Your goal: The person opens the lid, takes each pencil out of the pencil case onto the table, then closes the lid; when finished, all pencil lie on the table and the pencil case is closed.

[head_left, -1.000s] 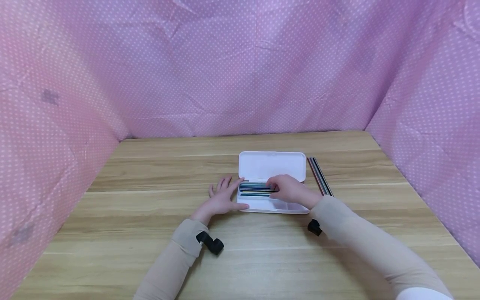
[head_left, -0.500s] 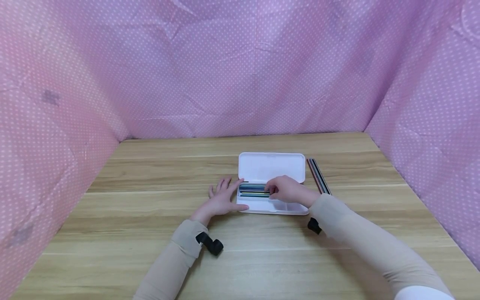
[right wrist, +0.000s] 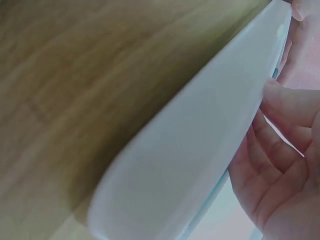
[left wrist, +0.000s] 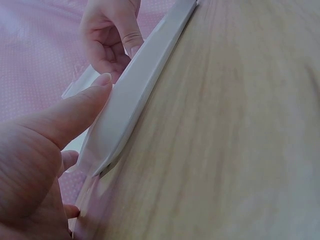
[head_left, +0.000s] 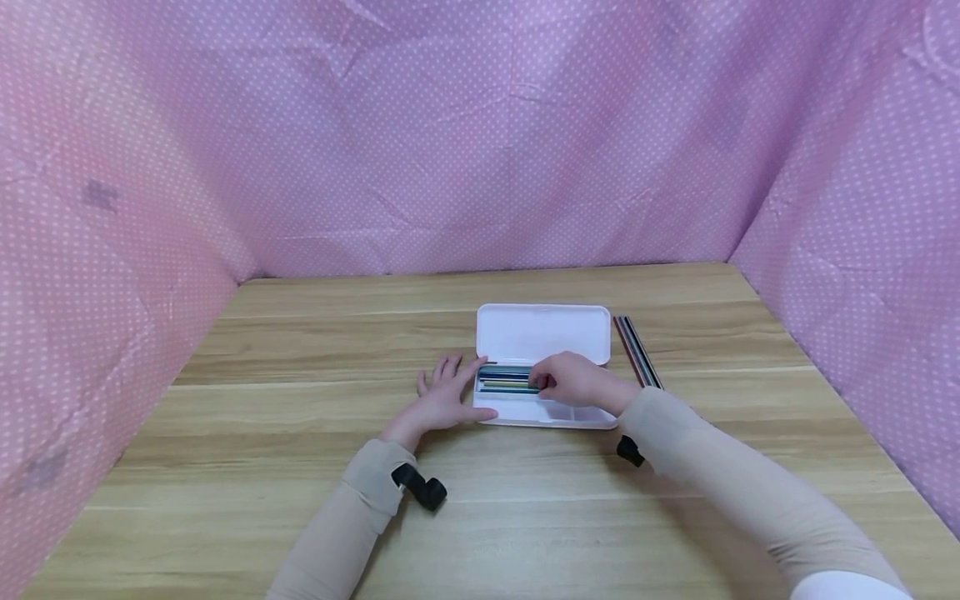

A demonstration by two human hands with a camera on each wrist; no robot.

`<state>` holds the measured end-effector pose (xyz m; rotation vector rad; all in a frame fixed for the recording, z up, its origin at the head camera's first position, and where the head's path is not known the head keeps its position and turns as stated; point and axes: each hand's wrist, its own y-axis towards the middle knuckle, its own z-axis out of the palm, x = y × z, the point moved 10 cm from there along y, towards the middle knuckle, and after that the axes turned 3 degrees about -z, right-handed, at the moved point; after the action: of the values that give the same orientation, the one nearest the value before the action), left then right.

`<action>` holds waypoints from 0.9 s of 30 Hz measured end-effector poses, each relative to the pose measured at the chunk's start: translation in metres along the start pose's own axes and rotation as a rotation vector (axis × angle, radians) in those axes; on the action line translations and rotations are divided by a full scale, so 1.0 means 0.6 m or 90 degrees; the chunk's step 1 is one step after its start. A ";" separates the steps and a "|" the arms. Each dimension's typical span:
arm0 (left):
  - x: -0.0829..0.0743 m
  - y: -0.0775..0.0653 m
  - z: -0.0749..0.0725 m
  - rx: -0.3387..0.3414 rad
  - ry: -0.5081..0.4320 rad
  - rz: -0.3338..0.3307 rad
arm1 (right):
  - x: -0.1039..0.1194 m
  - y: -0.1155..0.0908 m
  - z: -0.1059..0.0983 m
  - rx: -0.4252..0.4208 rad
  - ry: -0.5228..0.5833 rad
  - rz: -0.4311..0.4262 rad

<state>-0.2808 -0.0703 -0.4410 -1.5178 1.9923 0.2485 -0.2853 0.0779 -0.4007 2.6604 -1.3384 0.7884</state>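
Observation:
A white pencil case lies on the table with its lid folded back. Several coloured pencils, mostly blue, teal and dark with a yellow one among them, lie lengthwise in it. My left hand spreads its fingers around the case's left end; in the left wrist view its thumb touches the front edge. Curled fingers of my right hand reach down into the case and pinch a pencil by its right part. In the right wrist view the case's front wall hides those fingertips.
Several more pencils, dark and reddish, lie slanted on the wooden table just right of the case, partly behind my right wrist. Pink dotted cloth hangs at the back and both sides.
My right hand has shifted slightly left inside the case, and the pencils near its fingertips have moved a little, showing more of the yellow one. The left hand has stayed in place.

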 end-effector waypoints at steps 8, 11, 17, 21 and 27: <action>0.003 0.002 0.002 0.001 0.002 -0.001 | 0.006 0.002 0.000 0.018 -0.013 -0.018; 0.004 0.002 0.003 0.004 -0.001 -0.003 | 0.007 0.003 0.000 0.024 -0.015 -0.026; 0.002 0.001 0.002 0.003 -0.005 -0.005 | 0.009 0.006 0.001 0.031 -0.021 -0.037; 0.001 0.001 0.001 0.003 -0.002 -0.006 | 0.015 0.006 0.001 0.038 -0.040 -0.056; -0.001 0.000 0.001 0.007 -0.001 -0.005 | 0.015 0.005 0.004 0.043 -0.026 -0.061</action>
<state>-0.2805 -0.0699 -0.4412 -1.5176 1.9833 0.2359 -0.2824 0.0687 -0.3992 2.7826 -1.2022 0.7857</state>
